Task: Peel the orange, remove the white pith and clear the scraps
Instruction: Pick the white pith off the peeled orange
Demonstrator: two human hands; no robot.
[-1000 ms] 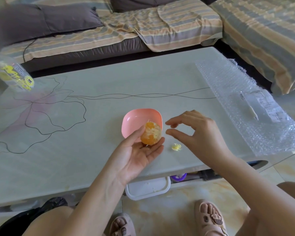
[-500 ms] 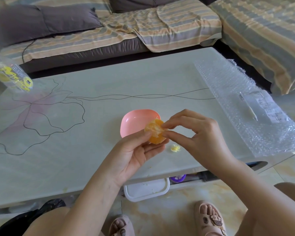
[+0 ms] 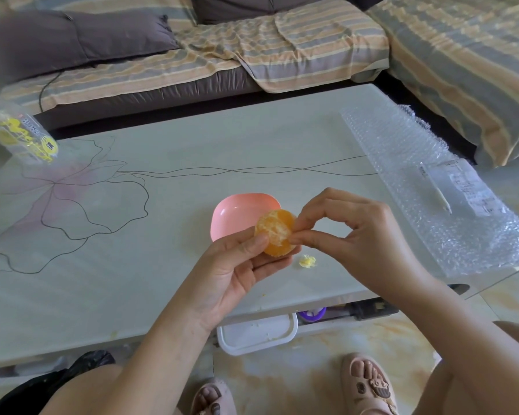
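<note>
A peeled orange [image 3: 274, 232] with some white pith on it sits between the thumb and fingers of my left hand [image 3: 237, 271], held just above the table's near edge. My right hand [image 3: 348, 232] meets it from the right, its thumb and forefinger pinching at the fruit's right side. Behind the orange stands an empty pink dish [image 3: 237, 211]. A small clump of pale yellow pith scrap [image 3: 307, 261] lies on the table just right of my left fingers.
A sheet of bubble wrap [image 3: 426, 187] with a paper label and a pen covers the table's right side. A plastic bottle [image 3: 15, 136] lies at the far left. A white tub [image 3: 256, 333] sits under the table edge. Sofas border the back and right.
My right hand came in from the right and now pinches at the orange. My left hand turned the fruit and lifted it slightly.
</note>
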